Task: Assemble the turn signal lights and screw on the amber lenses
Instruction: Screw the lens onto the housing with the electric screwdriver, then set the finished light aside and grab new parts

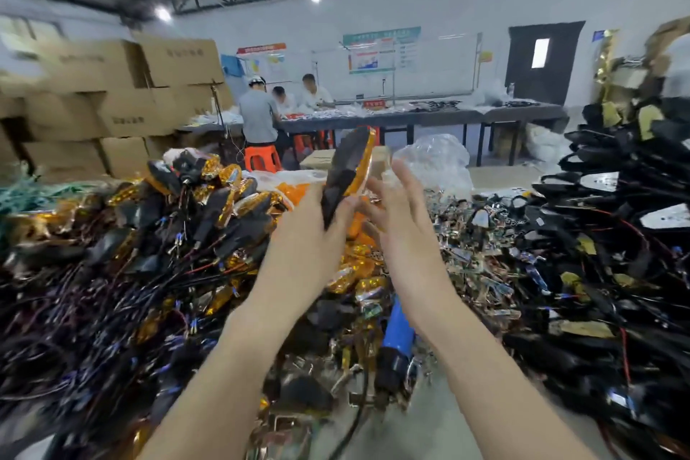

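Left hand (313, 231): fingers wrapped round the lower end of a turn signal light (341, 175), holding it up above the table (448, 422).
Right hand (399, 220): fingers (407, 183) straight and loosely spread, holding nothing, just beside the light; blur hides whether they touch it.
Turn signal light: nearly upright, its tip above the left fingers. The black housing faces the left side and the amber lens (365, 164) faces the right fingers.
Handling: probably light, stiff moulded plastic. The glossy lens looks slippery and likely to crack if squeezed, so the matte housing body is the better place to hold.
Screwdriver (399, 325): blue, lying on the table below the right fingers, nearer the person.
Finished lights (224, 194): a wired heap to the left of the left fingers.
Black housings (616, 168): stacked well to the right of the right fingers.
Loose lenses (295, 192): an orange pile just beyond the left fingers.
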### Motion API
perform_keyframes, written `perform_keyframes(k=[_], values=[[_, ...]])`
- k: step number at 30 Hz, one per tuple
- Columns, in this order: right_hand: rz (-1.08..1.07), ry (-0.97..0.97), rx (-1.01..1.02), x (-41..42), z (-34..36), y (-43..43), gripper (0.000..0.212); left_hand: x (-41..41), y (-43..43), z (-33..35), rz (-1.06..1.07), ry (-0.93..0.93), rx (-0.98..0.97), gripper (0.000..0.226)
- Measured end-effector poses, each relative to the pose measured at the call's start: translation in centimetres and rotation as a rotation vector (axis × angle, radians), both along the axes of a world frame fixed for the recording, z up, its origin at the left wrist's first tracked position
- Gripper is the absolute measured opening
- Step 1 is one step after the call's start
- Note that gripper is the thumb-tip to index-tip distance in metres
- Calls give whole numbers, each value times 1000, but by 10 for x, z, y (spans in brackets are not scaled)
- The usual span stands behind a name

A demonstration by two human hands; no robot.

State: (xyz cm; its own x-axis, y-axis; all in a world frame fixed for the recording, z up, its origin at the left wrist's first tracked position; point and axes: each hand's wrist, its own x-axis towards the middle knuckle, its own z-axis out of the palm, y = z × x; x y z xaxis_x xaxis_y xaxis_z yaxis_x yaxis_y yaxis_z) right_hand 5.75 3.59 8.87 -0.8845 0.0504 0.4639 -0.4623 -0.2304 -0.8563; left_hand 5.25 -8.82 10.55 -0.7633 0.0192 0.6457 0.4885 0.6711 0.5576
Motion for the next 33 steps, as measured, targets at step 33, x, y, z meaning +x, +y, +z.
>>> perform_keyframes(k=[33], values=[[-495, -349, -138, 1, -123, 125, 25, -9, 145, -140, -201, -225, 115, 26]])
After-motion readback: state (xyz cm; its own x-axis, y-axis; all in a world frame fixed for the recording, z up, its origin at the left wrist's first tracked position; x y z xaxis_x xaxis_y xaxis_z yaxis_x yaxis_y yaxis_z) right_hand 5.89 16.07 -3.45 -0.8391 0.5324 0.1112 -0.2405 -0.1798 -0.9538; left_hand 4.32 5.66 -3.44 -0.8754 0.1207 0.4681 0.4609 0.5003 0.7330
